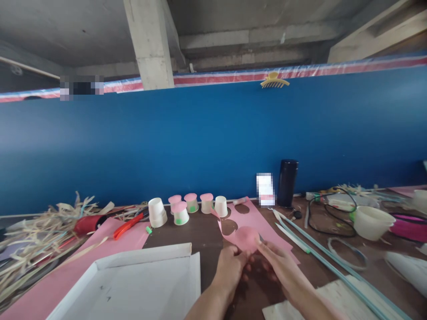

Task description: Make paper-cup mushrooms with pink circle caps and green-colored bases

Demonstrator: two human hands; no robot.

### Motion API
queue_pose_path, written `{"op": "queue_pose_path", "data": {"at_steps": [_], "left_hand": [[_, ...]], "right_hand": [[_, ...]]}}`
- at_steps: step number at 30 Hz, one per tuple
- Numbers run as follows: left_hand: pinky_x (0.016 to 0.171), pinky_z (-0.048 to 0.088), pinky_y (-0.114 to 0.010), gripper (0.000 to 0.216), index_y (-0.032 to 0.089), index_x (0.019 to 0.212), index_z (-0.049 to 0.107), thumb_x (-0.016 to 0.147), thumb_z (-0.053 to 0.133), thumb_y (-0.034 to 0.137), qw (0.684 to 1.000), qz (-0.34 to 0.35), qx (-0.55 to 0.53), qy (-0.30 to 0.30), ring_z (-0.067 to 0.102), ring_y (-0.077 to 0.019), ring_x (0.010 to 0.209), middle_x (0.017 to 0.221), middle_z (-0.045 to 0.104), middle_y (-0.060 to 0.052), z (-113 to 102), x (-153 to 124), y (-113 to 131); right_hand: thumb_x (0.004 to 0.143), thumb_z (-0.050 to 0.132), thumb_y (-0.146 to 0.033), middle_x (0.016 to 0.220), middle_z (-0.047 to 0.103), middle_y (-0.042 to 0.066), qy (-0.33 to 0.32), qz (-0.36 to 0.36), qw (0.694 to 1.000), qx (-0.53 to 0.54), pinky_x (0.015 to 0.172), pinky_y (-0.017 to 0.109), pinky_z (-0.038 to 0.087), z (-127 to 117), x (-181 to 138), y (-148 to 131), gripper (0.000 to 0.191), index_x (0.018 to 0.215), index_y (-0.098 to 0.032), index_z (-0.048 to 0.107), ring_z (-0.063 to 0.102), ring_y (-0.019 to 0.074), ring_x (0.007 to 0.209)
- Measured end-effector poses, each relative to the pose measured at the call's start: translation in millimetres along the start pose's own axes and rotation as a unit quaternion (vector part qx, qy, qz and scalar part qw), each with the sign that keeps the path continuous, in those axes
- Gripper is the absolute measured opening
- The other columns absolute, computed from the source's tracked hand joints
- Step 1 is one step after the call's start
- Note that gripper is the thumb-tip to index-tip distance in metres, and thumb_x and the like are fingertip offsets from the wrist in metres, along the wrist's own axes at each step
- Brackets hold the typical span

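Grip: left hand [230,266] and right hand [280,262] pinch pink disc [247,238] | brown table [200,231] | blue wall [200,146], concrete ceiling [83,31]

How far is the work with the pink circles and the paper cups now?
Done: four upturned white paper cups carry pink tops; the pink paper sheet has round holes. In hand: left hand and right hand hold a pink paper circle. Remaining: two untopped white cups.
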State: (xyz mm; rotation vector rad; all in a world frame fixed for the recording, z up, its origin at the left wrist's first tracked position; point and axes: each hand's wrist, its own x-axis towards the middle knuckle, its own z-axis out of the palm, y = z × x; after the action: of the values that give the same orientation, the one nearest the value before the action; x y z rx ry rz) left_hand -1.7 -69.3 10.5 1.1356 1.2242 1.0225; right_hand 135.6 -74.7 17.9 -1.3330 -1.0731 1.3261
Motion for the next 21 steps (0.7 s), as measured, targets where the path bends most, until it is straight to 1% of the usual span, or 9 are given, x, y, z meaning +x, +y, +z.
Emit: {"op": "queue_pose_path", "data": {"at_steps": [4, 7, 9, 11, 12, 13, 15, 18, 21], "left_hand": [[0.037, 0.033, -0.020, 0.040, 0.010, 0.071, 0.063, 0.068, 0.065, 0.049, 1.000, -0.009, -0.003, -0.006, 0.046, -0.0081, 0.040, 0.053, 0.055, -0.001, 2, -1, 0], [0.036, 0.033, -0.020, 0.037, 0.010, 0.071, 0.063, 0.069, 0.064, 0.047, 1.000, -0.015, 0.001, 0.001, 0.046, -0.0088, 0.039, 0.052, 0.056, -0.001, 3, -3, 2], [0.035, 0.031, -0.020, 0.033, 0.011, 0.071, 0.062, 0.073, 0.061, 0.043, 1.000, -0.009, 0.009, 0.028, 0.046, -0.0088, 0.036, 0.051, 0.056, -0.001, 1, -2, 4], [0.036, 0.031, -0.020, 0.030, 0.011, 0.073, 0.062, 0.076, 0.057, 0.041, 0.997, 0.015, 0.019, 0.070, 0.046, -0.0090, 0.036, 0.052, 0.056, -0.001, -3, -1, 6], [0.036, 0.032, -0.020, 0.029, 0.012, 0.074, 0.061, 0.077, 0.056, 0.040, 0.995, 0.029, 0.024, 0.091, 0.047, -0.0092, 0.037, 0.053, 0.056, 0.000, -5, 1, 6], [0.037, 0.033, -0.020, 0.028, 0.012, 0.074, 0.061, 0.078, 0.055, 0.039, 0.993, 0.041, 0.029, 0.110, 0.047, -0.0092, 0.038, 0.053, 0.056, 0.000, -7, 2, 6], [0.038, 0.034, -0.021, 0.029, 0.012, 0.074, 0.060, 0.079, 0.053, 0.040, 0.989, 0.046, 0.038, 0.137, 0.047, -0.0093, 0.038, 0.054, 0.055, 0.000, -10, 3, 7], [0.038, 0.033, -0.021, 0.030, 0.012, 0.075, 0.060, 0.079, 0.052, 0.041, 0.986, 0.033, 0.027, 0.164, 0.047, -0.0097, 0.038, 0.053, 0.054, 0.001, -12, 4, 7], [0.039, 0.033, -0.021, 0.032, 0.013, 0.075, 0.060, 0.078, 0.053, 0.044, 0.979, 0.039, -0.003, 0.198, 0.047, -0.0100, 0.039, 0.052, 0.054, 0.001, -15, 5, 6]], "right_hand": [[0.063, 0.066, -0.051, 0.041, 0.041, -0.007, -0.009, -0.024, 0.999, -0.018, 0.037, 0.021, 0.017, 4, 2, 4, 0.033, 0.065, -0.019, 0.058, 0.030, 0.0055, 0.035], [0.068, 0.063, -0.051, 0.041, 0.039, -0.008, -0.016, -0.056, 0.997, -0.047, 0.038, 0.021, 0.017, 1, 6, 6, 0.034, 0.065, -0.018, 0.059, 0.030, 0.0054, 0.037], [0.072, 0.058, -0.054, 0.041, 0.036, -0.008, 0.015, -0.082, 0.994, -0.068, 0.038, 0.021, 0.018, -7, 9, 4, 0.037, 0.068, -0.018, 0.060, 0.030, 0.0061, 0.037], [0.075, 0.052, -0.056, 0.042, 0.039, -0.007, 0.077, -0.097, 0.989, -0.081, 0.039, 0.022, 0.023, -20, 15, -2, 0.039, 0.077, -0.018, 0.062, 0.033, 0.0084, 0.037], [0.076, 0.052, -0.055, 0.047, 0.048, -0.005, 0.130, -0.109, 0.981, -0.093, 0.040, 0.023, 0.027, -27, 18, -5, 0.039, 0.083, -0.018, 0.063, 0.038, 0.0100, 0.039], [0.075, 0.054, -0.051, 0.060, 0.059, -0.001, 0.166, -0.130, 0.970, -0.118, 0.045, 0.024, 0.033, -34, 21, -8, 0.037, 0.088, -0.019, 0.064, 0.047, 0.0123, 0.047], [0.073, 0.057, -0.046, 0.078, 0.067, 0.004, 0.204, -0.178, 0.941, -0.203, 0.060, 0.027, 0.042, -46, 27, -10, 0.031, 0.086, -0.019, 0.066, 0.058, 0.0179, 0.066], [0.077, 0.053, -0.043, 0.091, 0.069, 0.004, 0.183, -0.229, 0.906, -0.304, 0.071, 0.029, 0.042, -49, 32, -7, 0.027, 0.085, -0.023, 0.069, 0.060, 0.0210, 0.079], [0.080, 0.049, -0.045, 0.092, 0.069, 0.002, 0.156, -0.231, 0.890, -0.360, 0.069, 0.029, 0.042, -43, 31, -3, 0.028, 0.085, -0.026, 0.068, 0.061, 0.0207, 0.080]]}}
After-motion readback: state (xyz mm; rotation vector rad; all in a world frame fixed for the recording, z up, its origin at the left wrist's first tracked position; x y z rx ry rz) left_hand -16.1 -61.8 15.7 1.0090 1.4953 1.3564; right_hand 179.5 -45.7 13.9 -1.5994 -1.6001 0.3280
